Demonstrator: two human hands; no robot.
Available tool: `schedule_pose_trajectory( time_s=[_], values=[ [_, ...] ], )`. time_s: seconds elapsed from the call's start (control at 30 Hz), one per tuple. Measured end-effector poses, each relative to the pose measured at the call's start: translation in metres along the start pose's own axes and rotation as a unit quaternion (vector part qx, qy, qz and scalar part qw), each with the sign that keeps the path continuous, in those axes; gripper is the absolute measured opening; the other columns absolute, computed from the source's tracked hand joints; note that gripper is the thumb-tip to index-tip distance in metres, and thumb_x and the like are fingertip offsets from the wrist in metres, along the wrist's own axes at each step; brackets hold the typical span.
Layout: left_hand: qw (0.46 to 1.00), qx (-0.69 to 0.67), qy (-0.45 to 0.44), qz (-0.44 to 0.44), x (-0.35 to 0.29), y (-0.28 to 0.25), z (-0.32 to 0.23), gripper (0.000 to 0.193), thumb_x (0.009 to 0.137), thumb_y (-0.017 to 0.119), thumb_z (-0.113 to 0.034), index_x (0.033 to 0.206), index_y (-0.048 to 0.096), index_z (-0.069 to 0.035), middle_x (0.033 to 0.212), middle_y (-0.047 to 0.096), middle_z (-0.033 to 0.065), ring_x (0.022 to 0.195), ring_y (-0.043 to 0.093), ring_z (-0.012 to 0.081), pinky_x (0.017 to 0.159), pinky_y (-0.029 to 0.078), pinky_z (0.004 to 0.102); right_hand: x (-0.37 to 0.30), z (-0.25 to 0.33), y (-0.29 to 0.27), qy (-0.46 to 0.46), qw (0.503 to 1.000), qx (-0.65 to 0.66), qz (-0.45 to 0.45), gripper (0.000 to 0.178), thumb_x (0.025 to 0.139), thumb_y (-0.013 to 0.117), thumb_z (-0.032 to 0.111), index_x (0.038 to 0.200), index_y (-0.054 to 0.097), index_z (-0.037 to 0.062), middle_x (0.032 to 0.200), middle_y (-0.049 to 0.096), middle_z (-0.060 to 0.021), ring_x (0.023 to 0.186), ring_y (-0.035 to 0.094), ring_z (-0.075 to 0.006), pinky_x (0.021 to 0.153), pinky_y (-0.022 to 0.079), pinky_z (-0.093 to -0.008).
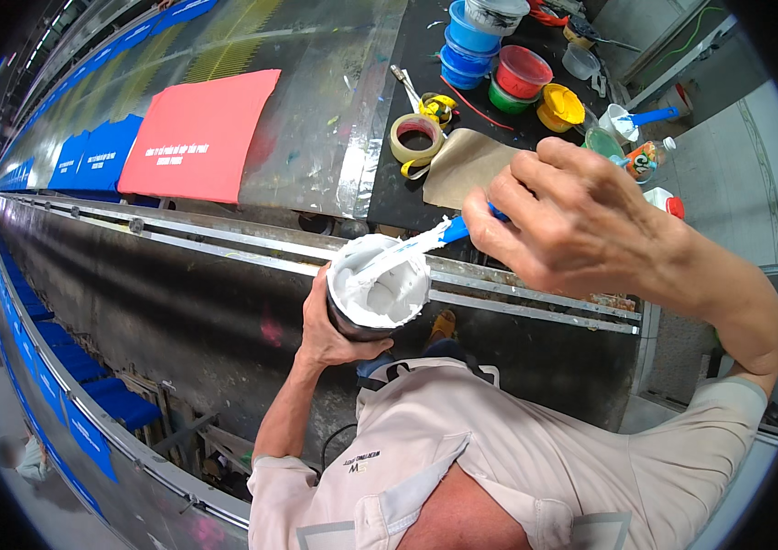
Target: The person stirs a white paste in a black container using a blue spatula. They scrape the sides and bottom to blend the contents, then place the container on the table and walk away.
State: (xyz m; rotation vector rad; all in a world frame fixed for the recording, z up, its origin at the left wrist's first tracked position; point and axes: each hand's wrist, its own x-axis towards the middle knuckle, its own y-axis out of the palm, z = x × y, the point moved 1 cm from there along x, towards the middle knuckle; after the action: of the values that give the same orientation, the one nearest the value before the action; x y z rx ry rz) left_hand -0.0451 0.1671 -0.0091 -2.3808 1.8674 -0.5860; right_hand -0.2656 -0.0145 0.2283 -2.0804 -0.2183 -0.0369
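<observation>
The cup (413, 286) is black outside and white inside, the spatula (412, 246) has a blue handle (458, 229), and the coral-pink cloth (201, 128) carries white printing (177, 153).

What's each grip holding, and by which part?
Left grip: a white-smeared cup, around its side. Right grip: a spatula, by its blue handle.

Long tables (315, 110) flank a dark floor (196, 302).

Left fingers (318, 298) around dark cup (345, 323), white paste (413, 282) inside; right fingers (524, 190) hold blue-handled spatula (424, 243) angled into cup.
</observation>
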Motion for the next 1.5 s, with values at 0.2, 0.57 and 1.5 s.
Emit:
schedule_pose_trajectory(
  time_s=[0.2,0.57,1.5],
  values=[
    [1.0,-0.016,-0.007,0.021,0.0,0.001,0.002,0.118,0.045,0.098,-0.027,0.144,0.042,0.003,0.132,0.06,0.0183,0.122,0.062,0.0299,0.107,0.047,0.0418,-0.001,-0.004,-0.013,0.046,0.984,0.122,0.119,0.019,0.079,0.068,0.014,0.095,0.066,0.0029,0.073,0.064,-0.0073,0.071,0.067,-0.0205,0.063,0.05,-0.0337],
    [0.979,-0.07,-0.133,-0.139,0.007,0.008,-0.025,0.1,0.054,0.094,-0.021,0.137,0.044,0.001,0.123,0.061,0.0138,0.113,0.062,0.0238,0.1,0.05,0.0385,-0.019,0.051,-0.002,0.132,0.99,-0.004,-0.042,0.028,0.079,0.068,0.012,0.102,0.071,-0.004,0.074,0.058,-0.0076,0.069,0.057,-0.018,0.058,0.038,-0.03],
    [0.959,-0.097,-0.162,-0.213,0.01,0.008,-0.015,0.102,0.058,0.097,-0.034,0.137,0.045,0.004,0.123,0.062,0.0167,0.114,0.063,0.0251,0.1,0.051,0.0376,-0.08,0.021,-0.043,0.173,0.984,0.004,-0.051,0.035,0.077,0.075,0.006,0.109,0.068,-0.0071,0.079,0.063,-0.0127,0.063,0.059,-0.0218,0.053,0.041,-0.0331]
  ],
)
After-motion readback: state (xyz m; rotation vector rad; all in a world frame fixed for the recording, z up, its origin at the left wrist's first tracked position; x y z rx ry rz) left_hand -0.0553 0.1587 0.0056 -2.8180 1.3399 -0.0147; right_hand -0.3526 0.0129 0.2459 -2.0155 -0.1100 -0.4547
